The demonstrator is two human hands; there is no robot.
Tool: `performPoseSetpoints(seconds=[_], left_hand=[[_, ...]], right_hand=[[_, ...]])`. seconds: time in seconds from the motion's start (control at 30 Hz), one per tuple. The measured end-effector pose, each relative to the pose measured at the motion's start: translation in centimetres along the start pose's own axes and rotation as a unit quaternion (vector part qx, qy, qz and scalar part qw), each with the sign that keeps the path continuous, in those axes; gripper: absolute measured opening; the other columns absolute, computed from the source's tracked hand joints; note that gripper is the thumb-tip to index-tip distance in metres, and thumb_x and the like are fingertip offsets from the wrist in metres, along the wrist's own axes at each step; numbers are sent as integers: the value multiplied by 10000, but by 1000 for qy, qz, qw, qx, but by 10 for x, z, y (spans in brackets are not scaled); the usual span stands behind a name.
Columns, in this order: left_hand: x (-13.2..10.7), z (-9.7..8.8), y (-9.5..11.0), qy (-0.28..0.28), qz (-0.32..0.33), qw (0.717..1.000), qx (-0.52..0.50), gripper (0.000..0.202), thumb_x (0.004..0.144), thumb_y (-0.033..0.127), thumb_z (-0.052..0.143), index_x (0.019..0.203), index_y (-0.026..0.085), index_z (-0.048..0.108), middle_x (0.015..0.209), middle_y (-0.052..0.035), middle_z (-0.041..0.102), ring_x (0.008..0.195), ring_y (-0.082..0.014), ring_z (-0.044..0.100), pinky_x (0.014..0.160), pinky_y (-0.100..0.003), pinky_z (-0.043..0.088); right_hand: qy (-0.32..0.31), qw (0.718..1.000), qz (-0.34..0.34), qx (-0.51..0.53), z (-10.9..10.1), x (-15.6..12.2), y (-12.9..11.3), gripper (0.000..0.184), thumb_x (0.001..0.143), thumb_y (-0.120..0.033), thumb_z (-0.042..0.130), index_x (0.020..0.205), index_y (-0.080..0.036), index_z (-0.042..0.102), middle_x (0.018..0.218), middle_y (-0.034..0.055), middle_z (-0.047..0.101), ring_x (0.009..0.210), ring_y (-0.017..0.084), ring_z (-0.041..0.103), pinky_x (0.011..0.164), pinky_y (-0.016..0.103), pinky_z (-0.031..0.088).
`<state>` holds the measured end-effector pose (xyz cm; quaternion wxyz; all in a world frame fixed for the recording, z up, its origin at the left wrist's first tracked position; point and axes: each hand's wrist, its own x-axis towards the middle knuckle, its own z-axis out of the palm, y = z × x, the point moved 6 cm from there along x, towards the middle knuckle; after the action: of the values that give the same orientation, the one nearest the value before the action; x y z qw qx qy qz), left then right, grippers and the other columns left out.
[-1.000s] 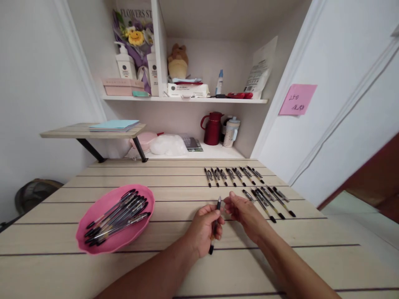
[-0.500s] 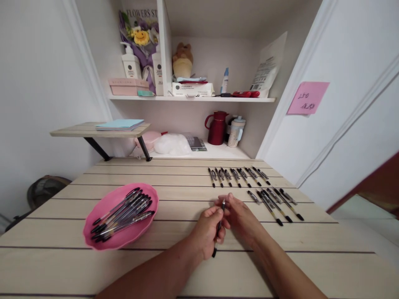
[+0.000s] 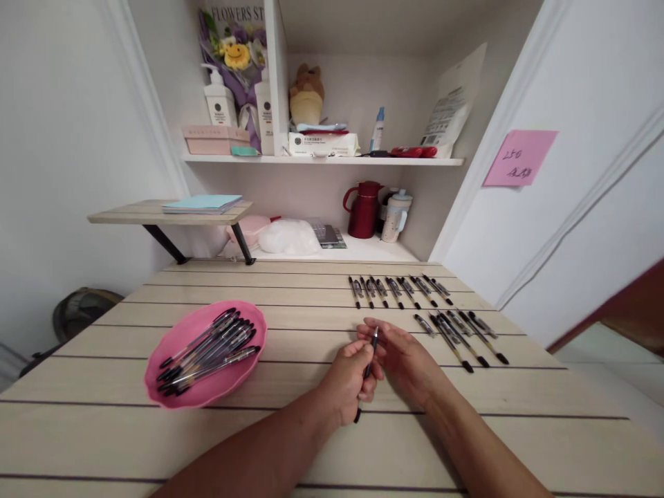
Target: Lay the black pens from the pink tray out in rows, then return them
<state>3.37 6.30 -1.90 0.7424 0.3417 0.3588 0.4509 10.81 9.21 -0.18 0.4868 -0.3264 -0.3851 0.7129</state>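
Observation:
My left hand (image 3: 353,377) is closed around an uncapped pen (image 3: 371,356), its metal tip pointing up and away, its black end sticking out below the fist. Beside the tip is my right hand (image 3: 407,356), fingers loosely curved and apart, with nothing visible in it; whether it touches the pen I cannot tell. To the right lie several uncapped pens (image 3: 455,344) with caps next to them, and a lone cap (image 3: 424,325) at their left. Farther back runs a row of more pens (image 3: 394,293) and caps. Capped pens (image 3: 212,353) fill part of a pink bowl (image 3: 155,377) on the left.
A small raised shelf (image 3: 119,213) with papers stands at the back left of the slatted table (image 3: 290,456). Behind it, a cabinet holds a red jug (image 3: 364,211), a tumbler (image 3: 397,216) and a white bundle (image 3: 289,237). A pink note (image 3: 520,158) hangs on the right wall.
The view has shifted slightly. The left hand keeps its hold on the pen, and the right hand's thumb sits a little farther from the tip.

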Motion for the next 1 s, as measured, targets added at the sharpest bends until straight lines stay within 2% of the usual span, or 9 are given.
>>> performPoseSetpoints(seconds=[0.17, 0.3, 0.43, 0.57, 0.67, 0.77, 0.83, 0.9, 1.0], left_hand=[[2, -1, -1, 2, -2, 1000, 2, 264, 740, 423, 530, 790, 179, 443, 531, 61, 465, 303, 1, 236, 345, -158, 95], [2, -1, 0, 2, -5, 1000, 11, 255, 753, 418, 512, 812, 176, 460, 530, 61, 464, 298, -2, 234, 337, -161, 101], [2, 0, 1, 1, 3, 1000, 12, 299, 732, 450, 535, 816, 169, 474, 531, 64, 457, 304, 1, 232, 342, -159, 91], [1, 0, 1, 4, 13, 1000, 6, 307, 714, 453, 558, 792, 172, 462, 529, 65, 456, 311, 2, 236, 353, -159, 89], [1, 0, 1, 1, 9, 1000, 11, 306, 709, 447, 567, 786, 172, 459, 525, 63, 458, 314, 1, 231, 356, -164, 85], [0, 1, 1, -5, 6, 1000, 16, 298, 716, 441, 560, 799, 169, 468, 527, 61, 463, 312, 1, 222, 355, -166, 82], [-1, 1, 1, -8, 5, 1000, 18, 296, 726, 437, 547, 816, 164, 481, 524, 61, 459, 310, 2, 215, 354, -169, 83], [-1, 0, 2, -8, 3, 1000, 20, 301, 733, 434, 539, 840, 156, 498, 523, 59, 457, 309, 1, 213, 354, -173, 82], [-1, -1, 2, -7, -2, 1000, 16, 294, 737, 419, 538, 855, 151, 511, 529, 55, 462, 314, 0, 214, 357, -177, 79]], right_hand=[[-21, 1000, -12, -4, -1, 2, 2, 231, 685, -366, 656, 719, -146, 595, 483, -55, 492, 329, 83, 459, 331, 213, 369], [3, 999, -36, 26, -5, 5, 2, 230, 662, -337, 681, 757, -139, 613, 697, 20, 622, 380, 65, 458, 309, 205, 396], [4, 998, -32, 47, -3, 5, 3, 248, 673, -358, 671, 799, -155, 603, 819, 50, 649, 409, 72, 499, 309, 203, 410], [-4, 999, -26, 23, -1, 3, 4, 227, 696, -370, 649, 734, -155, 588, 527, -41, 556, 317, 82, 474, 291, 201, 373], [4, 999, -41, 27, -6, 5, 1, 188, 683, -308, 674, 686, -137, 597, 555, -16, 586, 415, 96, 550, 351, 191, 418], [43, 994, -68, 80, -19, 10, -6, 183, 661, -290, 698, 763, -157, 624, 785, 38, 665, 710, 127, 632, 576, 208, 513], [81, 987, -94, 97, -31, 12, -15, 211, 640, -300, 714, 794, -184, 628, 808, 23, 670, 784, 132, 631, 674, 234, 519], [125, 983, -115, 72, -48, 11, -26, 244, 614, -306, 729, 807, -193, 631, 758, 9, 668, 743, 127, 633, 650, 231, 520], [213, 967, -130, -45, -83, 2, -49, 280, 574, -299, 744, 804, -176, 640, 660, 6, 653, 643, 127, 624, 554, 216, 506]])
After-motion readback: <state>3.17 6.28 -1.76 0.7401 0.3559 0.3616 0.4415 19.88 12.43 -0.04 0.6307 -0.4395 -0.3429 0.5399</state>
